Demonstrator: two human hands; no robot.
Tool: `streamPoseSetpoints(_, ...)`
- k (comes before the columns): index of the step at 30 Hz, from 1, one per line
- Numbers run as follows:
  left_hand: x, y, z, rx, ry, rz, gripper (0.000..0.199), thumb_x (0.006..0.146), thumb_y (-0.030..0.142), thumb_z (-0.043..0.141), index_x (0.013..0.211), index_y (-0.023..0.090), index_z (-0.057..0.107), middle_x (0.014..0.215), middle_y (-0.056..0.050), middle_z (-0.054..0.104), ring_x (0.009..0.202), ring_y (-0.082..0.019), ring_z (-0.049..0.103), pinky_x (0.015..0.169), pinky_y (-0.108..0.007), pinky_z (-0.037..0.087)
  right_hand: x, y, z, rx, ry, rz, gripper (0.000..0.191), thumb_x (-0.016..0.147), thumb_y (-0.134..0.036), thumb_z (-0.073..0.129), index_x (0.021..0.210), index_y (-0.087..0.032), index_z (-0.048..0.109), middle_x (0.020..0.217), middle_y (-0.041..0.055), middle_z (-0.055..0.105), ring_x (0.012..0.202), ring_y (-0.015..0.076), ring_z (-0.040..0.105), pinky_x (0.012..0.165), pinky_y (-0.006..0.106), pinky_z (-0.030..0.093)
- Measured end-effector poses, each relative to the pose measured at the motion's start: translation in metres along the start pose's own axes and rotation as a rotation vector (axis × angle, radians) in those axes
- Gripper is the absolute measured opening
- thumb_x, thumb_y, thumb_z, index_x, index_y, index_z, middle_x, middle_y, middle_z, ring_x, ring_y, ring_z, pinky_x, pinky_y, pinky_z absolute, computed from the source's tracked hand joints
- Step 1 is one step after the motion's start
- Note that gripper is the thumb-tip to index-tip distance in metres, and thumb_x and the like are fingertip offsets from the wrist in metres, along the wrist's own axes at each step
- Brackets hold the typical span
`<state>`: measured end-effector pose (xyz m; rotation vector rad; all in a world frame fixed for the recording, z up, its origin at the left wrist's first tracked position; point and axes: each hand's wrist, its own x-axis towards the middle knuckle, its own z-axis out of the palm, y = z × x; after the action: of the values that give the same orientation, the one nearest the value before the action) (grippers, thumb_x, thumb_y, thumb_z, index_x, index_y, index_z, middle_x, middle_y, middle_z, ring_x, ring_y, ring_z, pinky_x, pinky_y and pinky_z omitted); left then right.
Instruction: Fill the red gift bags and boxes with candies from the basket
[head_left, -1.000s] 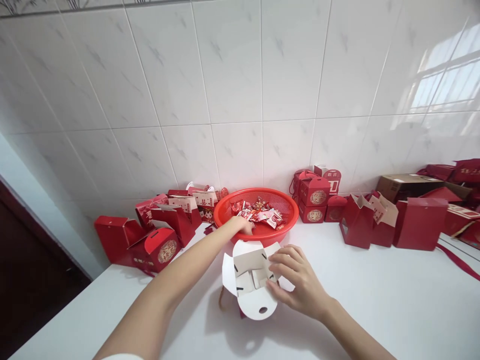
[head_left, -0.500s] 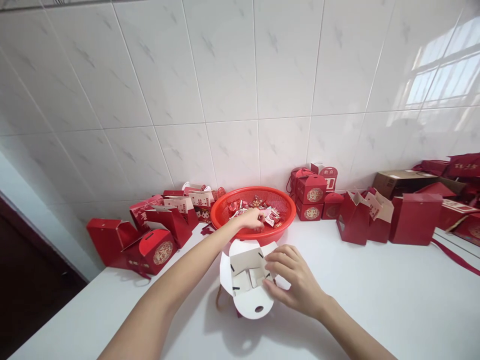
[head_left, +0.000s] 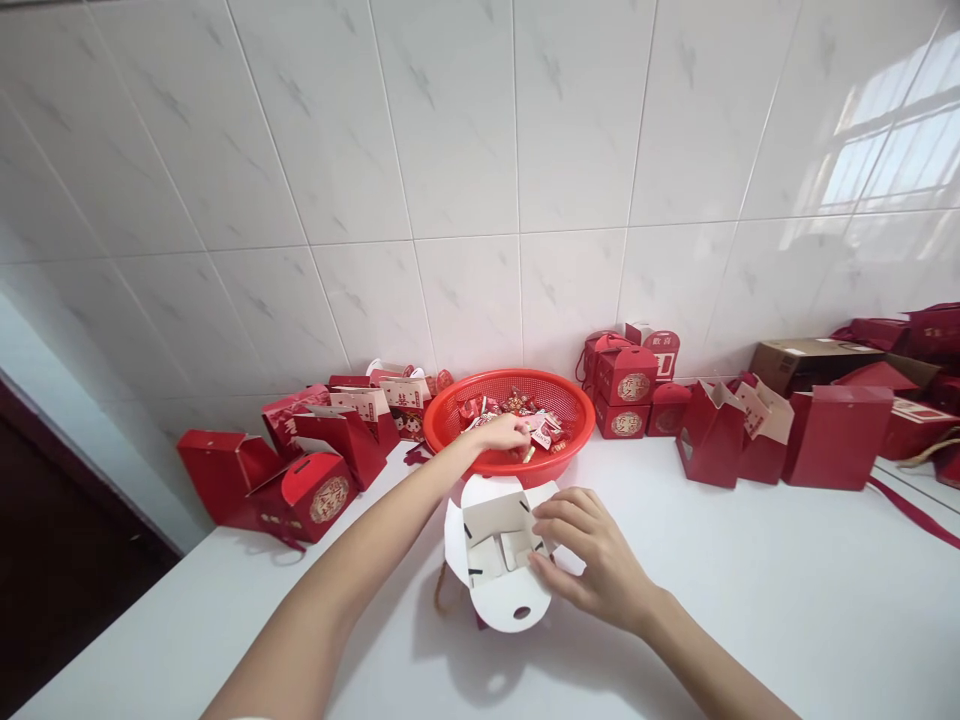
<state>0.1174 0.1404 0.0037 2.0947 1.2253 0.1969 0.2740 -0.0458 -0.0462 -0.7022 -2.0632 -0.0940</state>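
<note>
My left hand (head_left: 504, 433) reaches into a red plastic basket (head_left: 577, 440) of wrapped candies (head_left: 551, 430). Its fingers are curled down among the wrappers, and whatever lies in them is hidden. Right in front of the basket stands an open paper gift box (head_left: 510, 612), white inside, with its flaps folded outward and a round-ended flap toward me. Only small slots and white bottom panels show inside it. My right hand (head_left: 581, 550) grips the right side of this box, fingers over the flap and thumb lower down. A brown cord (head_left: 440, 590) hangs at its left.
Red gift boxes and bags (head_left: 326, 490) crowd the left of the white table (head_left: 660, 600). Stacked small red boxes (head_left: 626, 390) stand right of the basket, with open red bags (head_left: 832, 435) farther right. A cardboard box (head_left: 810, 360) sits behind them, against the tiled wall (head_left: 570, 300).
Both hands stay nearly where they were, the left in the basket and the right on the box. The whole view has shifted slightly.
</note>
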Motion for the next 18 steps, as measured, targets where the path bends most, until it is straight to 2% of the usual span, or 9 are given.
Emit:
streamPoseSetpoints(4,-0.001,-0.003,0.006,0.185,-0.129,-0.027,0.011,0.057,0.007,0.060,0.060,0.017,0.061,0.060,0.002,0.062,0.063,-0.015,0.057,0.061,-0.024,0.046,0.001,-0.001,-0.002,0.010,-0.005,-0.004,0.009,0.091,-0.023,0.062,0.100,-0.020,0.063,0.100,0.0087,0.072,0.087,0.0226,0.059,0.077,0.039,0.049)
streamPoseSetpoints(9,-0.008,0.001,0.014,0.303,-0.169,-0.031,0.012,0.063,0.010,0.060,0.071,0.017,0.065,0.070,0.001,0.066,0.067,-0.016,0.057,0.061,-0.024,0.043,0.000,-0.002,-0.001,0.035,-0.011,-0.003,0.013,0.090,-0.023,0.063,0.103,-0.019,0.062,0.101,0.0086,0.071,0.088,0.0231,0.058,0.079,0.041,0.048)
streamPoseSetpoints(14,-0.027,0.008,0.024,0.331,-0.153,-0.005,0.010,0.074,0.017,0.059,0.080,0.017,0.066,0.078,-0.001,0.069,0.066,-0.017,0.056,0.061,-0.025,0.043,0.001,-0.007,0.000,0.084,-0.037,-0.011,0.018,0.089,-0.024,0.062,0.107,-0.019,0.062,0.105,0.0097,0.070,0.091,0.0245,0.058,0.080,0.042,0.048)
streamPoseSetpoints(18,-0.040,0.007,0.034,0.352,-0.072,0.041,0.014,0.076,0.020,0.060,0.088,0.019,0.067,0.081,-0.001,0.069,0.070,-0.018,0.056,0.062,-0.026,0.041,0.001,-0.011,0.000,0.108,-0.055,-0.017,0.019,0.088,-0.023,0.061,0.106,-0.019,0.062,0.105,0.0103,0.070,0.092,0.0248,0.058,0.082,0.043,0.048)
